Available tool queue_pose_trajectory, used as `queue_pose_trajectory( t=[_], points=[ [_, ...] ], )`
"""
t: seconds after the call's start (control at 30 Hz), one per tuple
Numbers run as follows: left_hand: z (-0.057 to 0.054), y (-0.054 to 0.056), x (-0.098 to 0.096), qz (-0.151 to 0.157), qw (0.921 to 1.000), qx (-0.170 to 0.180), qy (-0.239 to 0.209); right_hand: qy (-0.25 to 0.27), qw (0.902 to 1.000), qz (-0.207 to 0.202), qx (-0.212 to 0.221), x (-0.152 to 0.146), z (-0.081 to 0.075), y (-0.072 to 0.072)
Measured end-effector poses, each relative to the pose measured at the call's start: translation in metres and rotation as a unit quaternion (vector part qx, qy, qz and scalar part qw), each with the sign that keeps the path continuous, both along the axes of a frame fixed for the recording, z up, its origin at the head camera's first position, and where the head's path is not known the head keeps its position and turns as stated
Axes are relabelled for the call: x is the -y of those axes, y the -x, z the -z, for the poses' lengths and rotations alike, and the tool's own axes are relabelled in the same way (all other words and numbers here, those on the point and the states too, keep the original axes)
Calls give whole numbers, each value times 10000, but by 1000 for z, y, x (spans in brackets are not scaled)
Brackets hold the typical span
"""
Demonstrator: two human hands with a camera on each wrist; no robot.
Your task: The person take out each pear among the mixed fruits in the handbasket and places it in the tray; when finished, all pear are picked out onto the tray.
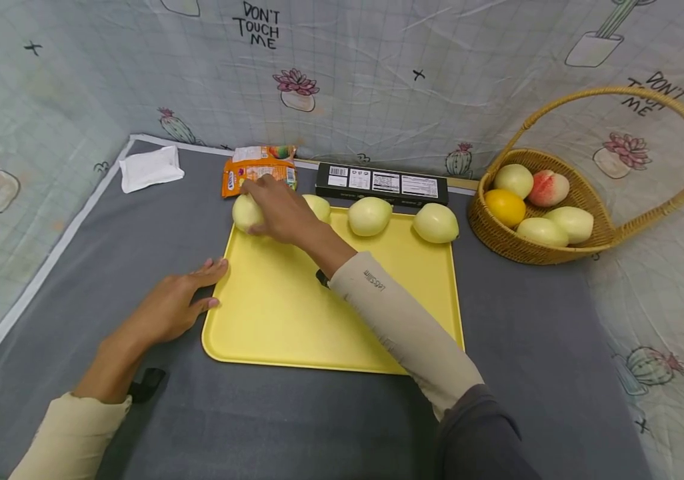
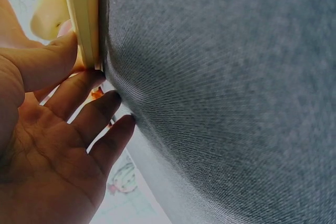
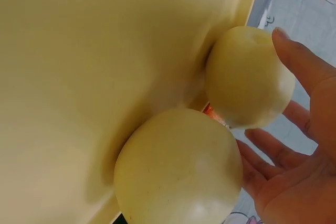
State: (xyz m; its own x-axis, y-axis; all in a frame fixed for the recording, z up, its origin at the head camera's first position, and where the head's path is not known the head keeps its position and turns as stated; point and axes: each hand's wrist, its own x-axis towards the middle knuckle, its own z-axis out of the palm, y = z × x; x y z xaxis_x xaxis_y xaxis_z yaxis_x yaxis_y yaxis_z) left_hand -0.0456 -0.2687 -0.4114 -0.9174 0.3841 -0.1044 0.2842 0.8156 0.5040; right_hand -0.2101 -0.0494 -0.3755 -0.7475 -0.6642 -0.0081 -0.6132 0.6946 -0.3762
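Observation:
My right hand [image 1: 285, 212] holds a round, pale green apple-like fruit [image 1: 246, 215] at the far left corner of a yellow tray [image 1: 282, 307]. The right wrist view shows the thumb on this fruit [image 3: 247, 77], with fingers behind it. Beside it sits a second pale fruit [image 1: 318, 207], partly covered by the hand in the head view. Two more pale fruits, one mid-row [image 1: 369, 217] and one at the right [image 1: 436, 223], line the far edge. My left hand [image 1: 177, 303] touches the tray's left rim [image 2: 84, 19], fingers extended and loosely spread.
A wicker basket [image 1: 489, 230] with several fruits, including a peach [image 1: 549, 189] and an orange [image 1: 505, 207], stands at the right. Behind the tray lie orange snack packets [image 1: 261, 167] and a black box [image 1: 381, 185]. A white packet [image 1: 151, 169] lies far left.

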Motion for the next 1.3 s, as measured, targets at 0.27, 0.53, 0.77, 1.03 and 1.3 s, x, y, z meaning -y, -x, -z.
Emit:
queue_pose_trajectory(
  t=[0.27,0.53,0.77,1.03,1.3],
  points=[
    [1,0,1,-8,10000,11,-21,350,9986,384,-91,-34,-18,-18],
    [3,0,2,65,9999,-74,-126,1343,9854,894,-542,-112,-34,-41],
    [4,0,2,13,9999,-3,-111,1985,9496,2097,-1217,-204,-36,-45],
    [3,1,2,21,9999,106,-67,2041,9085,3303,-1543,-302,-35,-51],
    [4,0,4,46,9999,51,-89,1553,8835,4104,-1643,-380,-27,-54]
  ],
)
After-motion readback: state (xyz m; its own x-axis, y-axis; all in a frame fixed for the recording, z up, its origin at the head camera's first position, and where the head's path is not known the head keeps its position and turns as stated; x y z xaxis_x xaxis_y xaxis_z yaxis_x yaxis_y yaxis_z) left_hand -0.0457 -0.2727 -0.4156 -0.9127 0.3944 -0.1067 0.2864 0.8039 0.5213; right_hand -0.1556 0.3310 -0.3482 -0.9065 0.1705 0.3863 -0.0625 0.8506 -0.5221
